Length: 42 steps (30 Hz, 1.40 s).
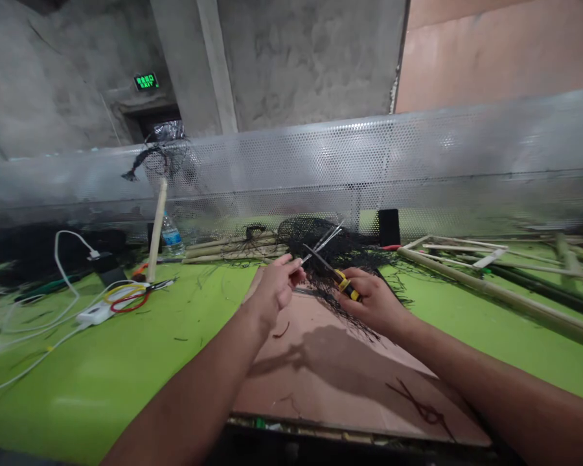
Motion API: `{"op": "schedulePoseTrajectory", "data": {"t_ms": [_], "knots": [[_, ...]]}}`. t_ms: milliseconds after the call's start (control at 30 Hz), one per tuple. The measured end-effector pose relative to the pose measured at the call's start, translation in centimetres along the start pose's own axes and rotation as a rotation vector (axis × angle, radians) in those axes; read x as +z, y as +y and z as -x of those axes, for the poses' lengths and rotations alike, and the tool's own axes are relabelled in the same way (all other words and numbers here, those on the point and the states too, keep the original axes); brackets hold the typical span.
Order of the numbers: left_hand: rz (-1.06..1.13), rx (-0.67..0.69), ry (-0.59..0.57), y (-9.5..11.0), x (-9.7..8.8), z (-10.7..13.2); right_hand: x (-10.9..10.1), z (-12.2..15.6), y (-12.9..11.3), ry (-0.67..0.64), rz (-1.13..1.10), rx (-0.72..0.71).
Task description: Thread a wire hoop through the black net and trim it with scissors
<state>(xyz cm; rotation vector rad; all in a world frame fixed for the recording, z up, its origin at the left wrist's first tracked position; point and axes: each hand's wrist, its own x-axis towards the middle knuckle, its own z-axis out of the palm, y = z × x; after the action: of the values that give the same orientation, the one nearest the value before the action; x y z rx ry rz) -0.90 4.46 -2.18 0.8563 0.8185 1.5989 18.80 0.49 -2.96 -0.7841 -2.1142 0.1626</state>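
My left hand (274, 291) is closed in a pinch around the near end of some thin silvery strips (328, 237), which point away to the upper right. My right hand (372, 301) grips a yellow-and-black-handled tool (348, 286) with a narrow dark shaft or blade. That blade crosses over the strips just beyond my left fingers; whether it touches them I cannot tell. Behind and below both hands spreads a tangle of black stringy mesh (301, 230). Under my hands lies a brownish board (315, 388), with a dark red knotted cord (430, 412) near its front right.
Cables and a white power strip (96, 314) occupy the left of the green table (160, 362). A bamboo pole (157, 226) stands upright near a water bottle (171, 236). Bamboo frames (466, 275) lie at right. A perforated metal panel (291, 162) closes off the back.
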Motion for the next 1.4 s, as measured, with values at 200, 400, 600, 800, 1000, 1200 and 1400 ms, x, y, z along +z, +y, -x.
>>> {"op": "schedulePoseTrajectory", "data": {"t_ms": [200, 400, 600, 800, 1000, 1200, 1400], "knots": [[0.176, 0.258, 0.182, 2.7, -1.1, -1.6, 0.3, 0.1, 0.2, -0.052, 0.093, 0.041], [0.24, 0.294, 0.112, 4.9, -1.7, -1.2, -0.1, -0.1, 0.0, -0.081, 0.117, 0.064], [0.253, 0.459, 0.081, 6.8, -1.7, -0.7, 0.2, 0.0, 0.5, -0.127, 0.127, 0.17], [0.16, 0.636, -0.013, 7.3, -1.2, 0.7, 0.7, 0.2, 1.0, -0.157, 0.09, 0.321], [0.043, 0.725, -0.079, 6.8, -0.2, 2.0, 0.7, 0.3, 1.2, -0.236, 0.079, 0.465], [-0.027, 0.713, -0.158, 6.3, 0.4, 3.2, 0.6, 0.3, 1.1, -0.276, 0.045, 0.586], [-0.007, 0.683, -0.019, 5.9, -0.7, 1.1, 0.4, 0.4, 1.3, -0.31, -0.009, 0.563]]}}
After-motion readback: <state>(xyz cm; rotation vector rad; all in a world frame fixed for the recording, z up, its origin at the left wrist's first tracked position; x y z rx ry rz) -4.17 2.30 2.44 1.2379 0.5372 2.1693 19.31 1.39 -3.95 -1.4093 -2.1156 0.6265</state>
